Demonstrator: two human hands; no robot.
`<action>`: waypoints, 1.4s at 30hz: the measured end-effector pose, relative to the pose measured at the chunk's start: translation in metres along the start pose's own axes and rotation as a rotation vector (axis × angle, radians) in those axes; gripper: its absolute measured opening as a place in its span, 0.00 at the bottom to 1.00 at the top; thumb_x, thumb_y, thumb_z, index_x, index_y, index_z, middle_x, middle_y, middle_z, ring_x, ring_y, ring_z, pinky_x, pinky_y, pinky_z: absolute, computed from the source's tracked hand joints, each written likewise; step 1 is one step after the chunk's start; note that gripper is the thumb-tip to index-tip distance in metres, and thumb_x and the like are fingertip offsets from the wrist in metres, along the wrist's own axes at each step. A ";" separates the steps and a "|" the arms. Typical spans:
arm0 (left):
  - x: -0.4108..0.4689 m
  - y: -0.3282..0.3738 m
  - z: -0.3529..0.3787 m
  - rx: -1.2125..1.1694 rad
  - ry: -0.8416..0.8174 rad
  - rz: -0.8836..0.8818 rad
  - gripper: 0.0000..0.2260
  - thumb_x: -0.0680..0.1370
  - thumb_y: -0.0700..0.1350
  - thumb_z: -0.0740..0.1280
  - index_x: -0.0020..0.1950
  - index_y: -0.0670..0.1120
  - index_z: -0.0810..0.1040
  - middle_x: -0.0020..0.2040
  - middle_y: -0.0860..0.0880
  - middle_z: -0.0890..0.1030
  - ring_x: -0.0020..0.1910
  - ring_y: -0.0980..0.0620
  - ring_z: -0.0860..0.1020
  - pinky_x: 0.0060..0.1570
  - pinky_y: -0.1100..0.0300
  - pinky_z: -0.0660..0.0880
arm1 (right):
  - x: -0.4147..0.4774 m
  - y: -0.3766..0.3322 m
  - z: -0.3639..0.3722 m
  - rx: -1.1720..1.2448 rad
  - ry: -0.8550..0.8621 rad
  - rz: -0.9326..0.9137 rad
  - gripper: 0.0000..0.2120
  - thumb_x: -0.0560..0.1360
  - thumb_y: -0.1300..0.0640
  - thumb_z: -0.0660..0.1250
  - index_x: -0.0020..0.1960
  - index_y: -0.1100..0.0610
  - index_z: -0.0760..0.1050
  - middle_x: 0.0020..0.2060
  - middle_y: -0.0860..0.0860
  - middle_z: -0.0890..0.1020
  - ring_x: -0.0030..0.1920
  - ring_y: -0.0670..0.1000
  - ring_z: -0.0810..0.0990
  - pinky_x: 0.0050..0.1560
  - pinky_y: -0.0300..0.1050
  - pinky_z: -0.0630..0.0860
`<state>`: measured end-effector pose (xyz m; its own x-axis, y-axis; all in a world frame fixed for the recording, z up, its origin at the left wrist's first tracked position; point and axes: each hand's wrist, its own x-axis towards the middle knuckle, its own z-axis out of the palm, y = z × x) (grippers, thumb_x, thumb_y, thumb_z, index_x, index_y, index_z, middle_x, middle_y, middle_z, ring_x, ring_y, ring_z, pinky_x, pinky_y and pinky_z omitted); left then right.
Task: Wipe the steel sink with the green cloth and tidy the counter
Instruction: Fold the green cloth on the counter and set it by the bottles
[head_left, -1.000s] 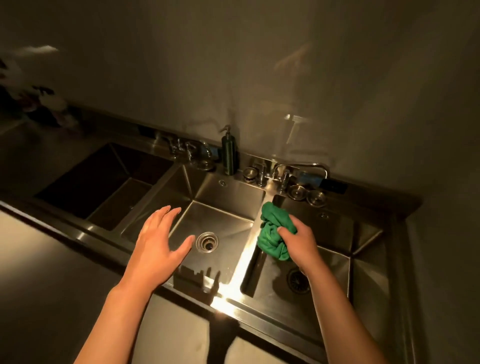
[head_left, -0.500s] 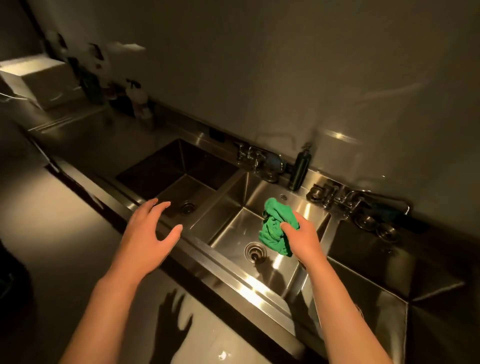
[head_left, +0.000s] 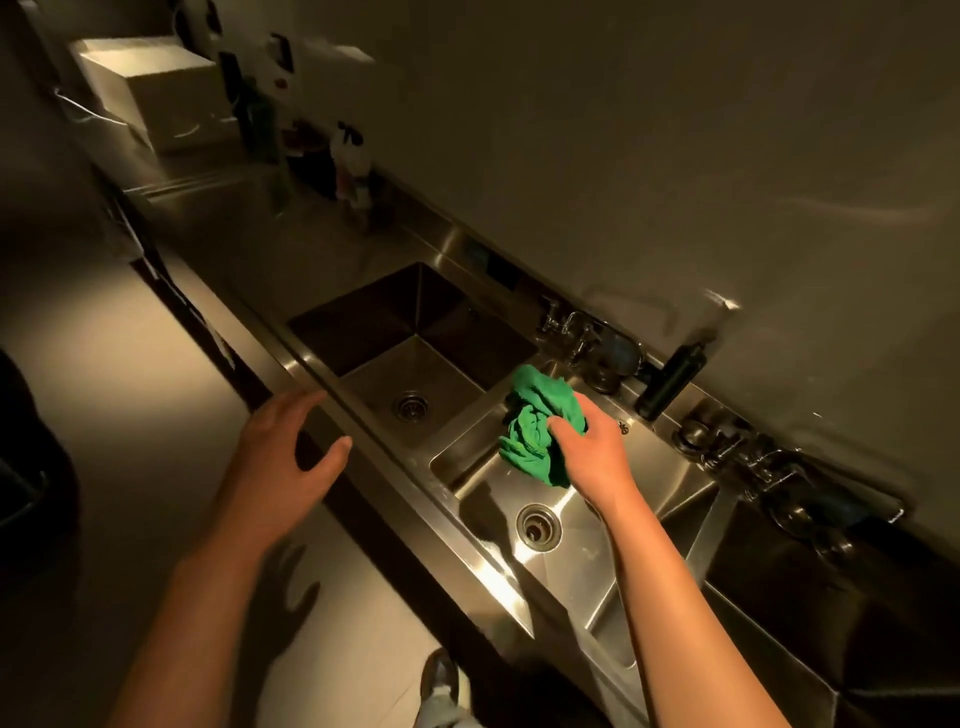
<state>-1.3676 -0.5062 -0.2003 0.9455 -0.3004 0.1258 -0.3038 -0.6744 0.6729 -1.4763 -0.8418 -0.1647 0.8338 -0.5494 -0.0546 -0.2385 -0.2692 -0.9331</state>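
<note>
A long steel sink (head_left: 400, 470) with three basins runs diagonally across the view. My right hand (head_left: 592, 449) grips a crumpled green cloth (head_left: 535, 421) above the middle basin, near the divider to the left basin. The middle basin's drain (head_left: 538, 526) lies just below the hand. My left hand (head_left: 283, 460) hovers with fingers spread, holding nothing, in front of the sink's front rim by the left basin, whose drain (head_left: 411, 406) is visible.
A dark soap dispenser (head_left: 670, 382) stands on the back ledge between two sets of taps (head_left: 571, 332) (head_left: 748, 452). On the counter (head_left: 291, 244) at far left stand a spray bottle (head_left: 349, 156), other bottles and a white box (head_left: 156, 93). My shoe (head_left: 441, 675) shows on the floor.
The view has swung left along the sink. My right hand with the cloth has moved from the right basin's divider to over the middle basin. My left hand now hovers before the left basin.
</note>
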 end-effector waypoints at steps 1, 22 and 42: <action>0.004 -0.005 0.000 0.009 -0.007 -0.010 0.29 0.77 0.62 0.68 0.77 0.60 0.66 0.78 0.50 0.66 0.77 0.47 0.64 0.69 0.52 0.63 | 0.009 -0.001 0.006 -0.002 -0.014 -0.006 0.15 0.79 0.61 0.64 0.57 0.41 0.79 0.46 0.39 0.86 0.47 0.40 0.85 0.45 0.33 0.80; 0.123 -0.026 -0.081 0.234 0.172 -0.212 0.28 0.79 0.60 0.68 0.78 0.59 0.66 0.82 0.53 0.59 0.81 0.50 0.56 0.74 0.53 0.57 | 0.207 -0.051 0.164 0.257 -0.264 -0.068 0.16 0.81 0.64 0.64 0.67 0.53 0.77 0.53 0.48 0.83 0.54 0.48 0.83 0.48 0.31 0.79; 0.295 -0.226 -0.191 0.182 0.108 -0.209 0.28 0.79 0.59 0.68 0.78 0.55 0.67 0.82 0.49 0.62 0.80 0.46 0.60 0.75 0.45 0.62 | 0.277 -0.137 0.389 0.167 -0.172 -0.055 0.16 0.78 0.68 0.65 0.60 0.51 0.77 0.47 0.46 0.82 0.48 0.41 0.81 0.44 0.27 0.78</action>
<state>-0.9980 -0.3136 -0.1765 0.9939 -0.0749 0.0815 -0.1076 -0.8271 0.5517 -1.0191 -0.6494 -0.1901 0.9192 -0.3909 -0.0481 -0.1163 -0.1527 -0.9814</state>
